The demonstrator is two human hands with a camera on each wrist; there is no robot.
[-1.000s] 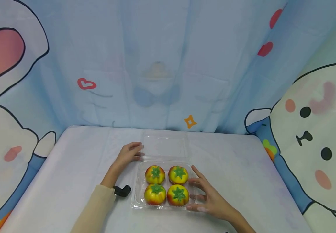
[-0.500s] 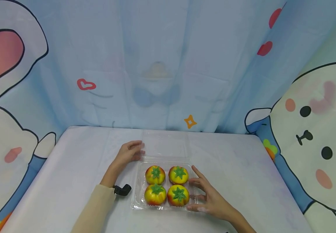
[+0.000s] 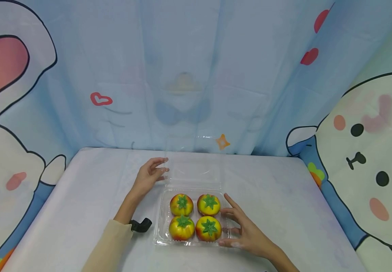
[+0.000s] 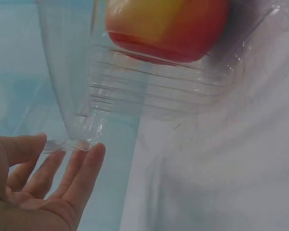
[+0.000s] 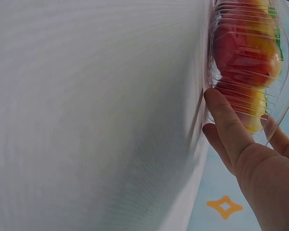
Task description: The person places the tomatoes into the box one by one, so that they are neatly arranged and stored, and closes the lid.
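A clear plastic clamshell box (image 3: pixel 160 238) lies on the table, its base holding several round yellow-red fruits (image 3: pixel 181 226) with green star-shaped leaf tops. Its hinged lid (image 3: pixel 192 168) is tilted up at the back, the far edge overlapping the curtain in the head view. My left hand (image 3: pixel 147 177) pinches the lid's left edge; in the left wrist view the plastic runs between the thumb (image 4: pixel 38 142) and the fingers. Along the base's right wall, my right hand (image 3: pixel 248 234) spreads its fingers against the side, fingertips (image 5: pixel 214 98) right at the ribbed wall.
The table has a white cloth (image 3: pixel 90 189). Behind it hangs a blue curtain (image 3: pixel 131 56) printed with cartoon animals. A black strap-mounted piece (image 3: pixel 141 225) sits at the left wrist, next to a beige sleeve (image 3: pixel 111 245).
My left hand has risen a little, swinging the lid up from lying back flat on the table. The right hand and the base have stayed almost where they were.
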